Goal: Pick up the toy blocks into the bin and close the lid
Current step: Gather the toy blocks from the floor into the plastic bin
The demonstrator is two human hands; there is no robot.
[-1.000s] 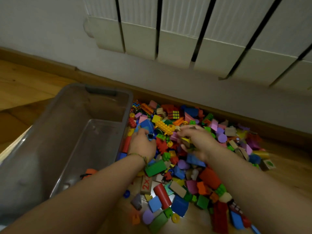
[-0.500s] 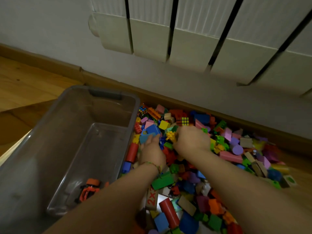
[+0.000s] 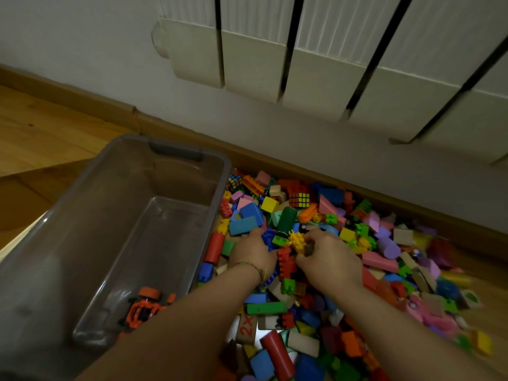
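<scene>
Hands closer together than a second ago: left hand then at the bin-side edge of the heap, right hand further out among the pink and purple pieces; now almost meeting over the middle of the toy blocks. Fingers of both curled down into the pile, cupping a small cluster from either side, with red studded brick and yellow spiky piece between them and blue pieces under the left fingertips. Gripping rather than spread, though impossible to tell how much is gathered underneath. Nothing lifted yet. On the left wrist, woven bracelet. Just left of the heap and touching its edge, clear grey bin, open, no lid in view; inside only an orange toy vehicle at the near end, same as half a second ago, so no blocks added in that span. Heap spread on the wooden floor between bin and skirting board, under the white radiator. Judged from this: a two-handed scoop in the making, quicker than single pieces; task barely begun, nearly the whole heap to go and the lid after that. Likely next: lift the cupped load, carry it left over the rim, let go. Risk of loose pieces slipping out between the palms on the way.
</scene>
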